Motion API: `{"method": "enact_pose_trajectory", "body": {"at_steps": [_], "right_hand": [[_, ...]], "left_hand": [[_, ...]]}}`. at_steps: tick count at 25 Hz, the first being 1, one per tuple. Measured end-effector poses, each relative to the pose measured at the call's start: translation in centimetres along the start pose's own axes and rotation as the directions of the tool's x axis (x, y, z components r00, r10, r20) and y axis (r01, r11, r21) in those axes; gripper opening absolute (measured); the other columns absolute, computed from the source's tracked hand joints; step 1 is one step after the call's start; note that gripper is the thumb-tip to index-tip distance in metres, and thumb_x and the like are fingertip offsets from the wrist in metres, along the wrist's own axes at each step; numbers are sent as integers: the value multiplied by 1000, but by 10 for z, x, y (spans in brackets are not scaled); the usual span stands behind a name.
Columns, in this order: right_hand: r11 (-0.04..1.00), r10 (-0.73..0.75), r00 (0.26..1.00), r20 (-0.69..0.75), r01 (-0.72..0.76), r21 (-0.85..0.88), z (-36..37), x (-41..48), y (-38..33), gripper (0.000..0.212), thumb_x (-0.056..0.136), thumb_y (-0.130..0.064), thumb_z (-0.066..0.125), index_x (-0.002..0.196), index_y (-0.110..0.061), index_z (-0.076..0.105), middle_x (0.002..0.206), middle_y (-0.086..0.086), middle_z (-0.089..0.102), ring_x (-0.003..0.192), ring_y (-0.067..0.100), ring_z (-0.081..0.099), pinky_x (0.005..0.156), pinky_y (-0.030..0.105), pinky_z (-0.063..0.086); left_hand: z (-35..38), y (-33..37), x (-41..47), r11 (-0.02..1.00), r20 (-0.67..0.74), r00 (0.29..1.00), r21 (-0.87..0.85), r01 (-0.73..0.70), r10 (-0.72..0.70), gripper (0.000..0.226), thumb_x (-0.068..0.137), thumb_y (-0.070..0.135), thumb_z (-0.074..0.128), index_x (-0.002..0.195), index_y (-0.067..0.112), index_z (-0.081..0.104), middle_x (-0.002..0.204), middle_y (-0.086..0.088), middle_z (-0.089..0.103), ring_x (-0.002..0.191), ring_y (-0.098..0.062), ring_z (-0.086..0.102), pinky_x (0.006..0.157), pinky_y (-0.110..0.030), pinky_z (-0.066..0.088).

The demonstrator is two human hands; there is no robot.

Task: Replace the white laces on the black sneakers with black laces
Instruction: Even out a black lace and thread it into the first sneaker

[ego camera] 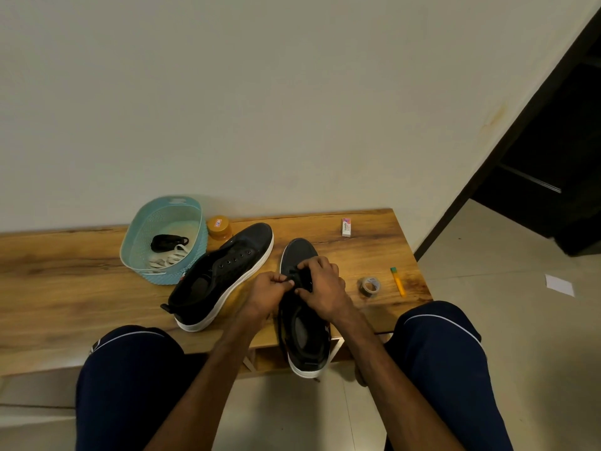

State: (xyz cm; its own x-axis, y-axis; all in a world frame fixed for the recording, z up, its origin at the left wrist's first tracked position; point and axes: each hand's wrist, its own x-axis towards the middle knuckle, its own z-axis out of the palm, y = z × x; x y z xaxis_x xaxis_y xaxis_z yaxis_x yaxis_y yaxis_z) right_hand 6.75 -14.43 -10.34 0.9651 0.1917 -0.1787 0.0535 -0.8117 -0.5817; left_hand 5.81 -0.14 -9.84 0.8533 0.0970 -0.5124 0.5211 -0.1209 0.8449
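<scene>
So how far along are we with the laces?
Done: white laces are off both sneakers, lying in the basket. In hand: both hands thread a black lace through the right sneaker. Left: the left sneaker has bare eyelets; a black bundle waits in the basket.

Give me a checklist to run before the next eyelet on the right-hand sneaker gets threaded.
1. Both hands on the black lace: left hand and right hand pinch it, ok.
2. Right-hand sneaker steady: heel overhangs the table edge, not ok.
3. Lace tip aligned with eyelet: hidden by fingers, cannot tell.
4. Other sneaker stripped of white lace: eyelets bare, ok.
5. Spare black lace ready in basket: ok.
</scene>
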Motion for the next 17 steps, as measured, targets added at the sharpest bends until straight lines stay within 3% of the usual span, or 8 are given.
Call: {"method": "enact_pose_trajectory", "body": {"at_steps": [2,4,6,9,12,15,17], "right_hand": [[1000,-8,1000,-11,7,-7,-1,0,-1,56,87,-25,72,136,-26,45,143,-1,37,131,22,32,105,46,35],[999,-26,999,-23,25,-27,-2,0,-3,56,87,-24,72,136,-26,44,143,-1,39,131,22,33,107,44,34],[996,-87,993,-79,87,-12,-2,0,-7,50,87,-24,72,131,-24,49,136,-1,45,125,20,38,105,39,36],[951,-172,958,-231,223,215,2,-7,-23,27,92,-23,69,116,-16,59,112,-3,59,105,10,48,91,31,45],[863,-182,974,-138,226,452,5,-16,-40,27,96,-20,64,123,-14,60,105,-8,66,98,-8,55,86,15,46],[835,-202,978,-58,203,511,13,-19,-43,20,96,-20,64,115,-15,66,94,-5,70,91,6,67,86,30,55],[853,-213,974,-81,226,471,12,-18,-41,15,96,-23,64,106,-15,70,87,-8,69,84,9,66,81,34,56]], "left_hand": [[-10,14,-4,997,21,999,-63,38,-37,18,94,24,62,89,7,66,78,-6,63,64,-12,52,51,-18,43],[-22,23,-5,998,47,998,-40,53,-51,28,94,37,59,93,11,69,88,-5,62,63,-11,45,51,-22,36],[-30,33,-9,992,71,997,-120,30,-22,27,98,35,54,103,13,69,95,0,68,56,-7,38,49,-21,33],[-40,46,-17,954,121,991,-298,-22,60,28,103,28,47,117,13,65,109,1,74,49,-4,35,50,-21,36],[-51,52,-22,924,185,977,-382,-29,107,28,103,20,44,124,10,61,119,-1,71,44,-3,34,47,-18,39],[-62,57,-24,885,185,969,-461,-62,164,28,102,18,44,126,12,57,125,1,69,44,-3,35,48,-17,41],[-70,59,-23,818,100,972,-562,-123,215,26,102,19,45,122,13,60,122,1,69,46,-2,37,49,-17,42]]}}
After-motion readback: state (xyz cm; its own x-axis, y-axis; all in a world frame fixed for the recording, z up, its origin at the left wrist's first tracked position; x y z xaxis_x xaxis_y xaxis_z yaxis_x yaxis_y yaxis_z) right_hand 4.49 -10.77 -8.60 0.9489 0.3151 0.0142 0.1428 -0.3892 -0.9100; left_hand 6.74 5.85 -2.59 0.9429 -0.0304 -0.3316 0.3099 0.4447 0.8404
